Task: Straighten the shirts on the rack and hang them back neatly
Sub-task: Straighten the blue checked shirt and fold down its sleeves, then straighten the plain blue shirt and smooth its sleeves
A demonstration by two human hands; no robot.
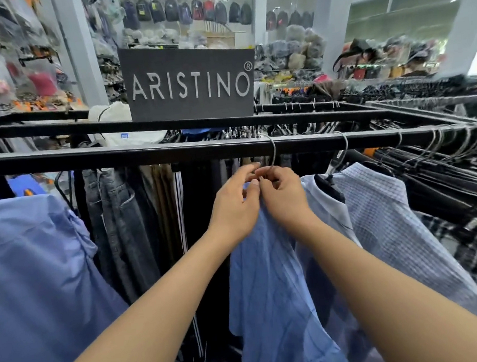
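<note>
Two forearms (161, 297) reach up. The left hand (235, 207) and right hand (285, 197) meet, fingertips touching, both pinching the collar of a blue shirt (269, 282). It drapes beneath the hands, just under its hanger hook (273, 151) on the black rail (143, 156).

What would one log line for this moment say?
phase: straightening | left hand: pinches blue shirt at neck | right hand: pinches same neck | hanger hook: over black rail
</note>
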